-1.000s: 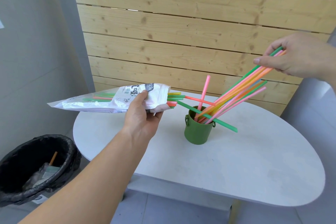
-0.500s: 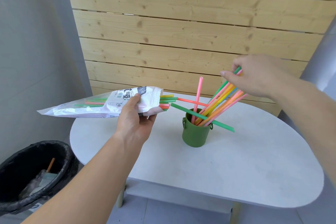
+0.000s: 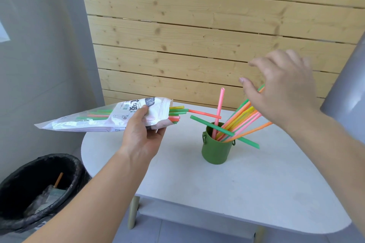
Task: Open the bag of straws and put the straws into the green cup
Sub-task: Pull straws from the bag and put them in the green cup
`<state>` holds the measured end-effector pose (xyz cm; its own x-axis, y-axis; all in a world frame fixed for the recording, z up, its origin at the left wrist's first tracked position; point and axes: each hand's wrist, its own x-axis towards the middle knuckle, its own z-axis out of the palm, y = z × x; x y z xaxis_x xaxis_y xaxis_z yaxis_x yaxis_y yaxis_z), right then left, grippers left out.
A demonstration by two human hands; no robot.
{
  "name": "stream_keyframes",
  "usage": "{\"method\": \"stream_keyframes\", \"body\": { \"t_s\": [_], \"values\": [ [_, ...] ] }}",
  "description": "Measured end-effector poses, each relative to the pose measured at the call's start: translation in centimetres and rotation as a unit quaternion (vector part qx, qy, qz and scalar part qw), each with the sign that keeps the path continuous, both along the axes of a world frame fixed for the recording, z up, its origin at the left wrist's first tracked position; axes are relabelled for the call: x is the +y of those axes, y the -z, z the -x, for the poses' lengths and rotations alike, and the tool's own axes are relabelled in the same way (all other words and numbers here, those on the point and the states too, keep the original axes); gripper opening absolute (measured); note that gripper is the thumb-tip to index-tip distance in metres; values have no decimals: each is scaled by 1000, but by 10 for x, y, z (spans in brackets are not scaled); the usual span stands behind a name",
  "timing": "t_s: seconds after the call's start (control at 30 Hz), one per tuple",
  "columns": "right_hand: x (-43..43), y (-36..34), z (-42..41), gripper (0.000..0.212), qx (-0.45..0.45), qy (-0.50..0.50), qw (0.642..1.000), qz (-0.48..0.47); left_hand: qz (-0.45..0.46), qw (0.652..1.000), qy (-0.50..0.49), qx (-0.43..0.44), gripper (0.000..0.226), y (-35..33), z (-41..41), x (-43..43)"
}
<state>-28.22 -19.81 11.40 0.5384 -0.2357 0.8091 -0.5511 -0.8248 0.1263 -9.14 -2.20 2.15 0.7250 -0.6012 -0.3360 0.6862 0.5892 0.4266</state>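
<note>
My left hand (image 3: 141, 135) grips the white plastic straw bag (image 3: 102, 117) near its open end, holding it level above the table's left side. Several green, yellow and pink straws (image 3: 176, 113) stick out of the bag's mouth toward the cup. The green cup (image 3: 216, 149) stands on the white table (image 3: 246, 187) and holds a leaning bunch of coloured straws (image 3: 240, 119). One green straw (image 3: 223, 131) lies across its rim. My right hand (image 3: 280, 92) hovers over the tops of the cup's straws, fingers spread, holding nothing.
A black-lined bin (image 3: 37, 189) with rubbish stands on the floor at the lower left. A wooden slat wall (image 3: 197, 35) rises behind the table. A grey post (image 3: 347, 85) stands at the right edge.
My right hand has let go of the bunch of straws, which now rests in the cup, and its fingers have spread. The left hand still holds the bag.
</note>
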Motion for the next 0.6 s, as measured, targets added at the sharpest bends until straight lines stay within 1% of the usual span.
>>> {"method": "stream_keyframes", "body": {
  "t_s": [0.03,0.07,0.13,0.2,0.27,0.37,0.47,0.5,0.6],
  "values": [
    [10,2,-3,30,1,-31,1000,-1,-3,1000,-5,0,7,-1,-1,2],
    [18,6,-7,25,16,-55,998,-22,-8,1000,-10,-1,9,-2,-3,4],
    [29,17,-17,17,70,-74,988,-118,-12,1000,-13,-3,14,-1,-8,9],
    [30,35,-25,17,140,-54,966,-210,-18,1000,-16,-9,17,0,-15,14],
    [30,52,-34,20,179,-29,950,-254,-23,999,-26,-14,23,0,-22,18],
    [31,69,-50,29,173,-2,936,-306,-28,999,-45,-10,33,0,-29,23],
    [31,83,-63,38,170,39,928,-328,-17,999,-42,-8,34,-1,-32,27],
    [31,86,-67,39,162,47,928,-333,-10,999,-41,-7,32,-1,-32,29],
    [29,92,-76,39,140,60,923,-355,-3,999,-40,-9,16,-3,-31,33]
  ]
}}
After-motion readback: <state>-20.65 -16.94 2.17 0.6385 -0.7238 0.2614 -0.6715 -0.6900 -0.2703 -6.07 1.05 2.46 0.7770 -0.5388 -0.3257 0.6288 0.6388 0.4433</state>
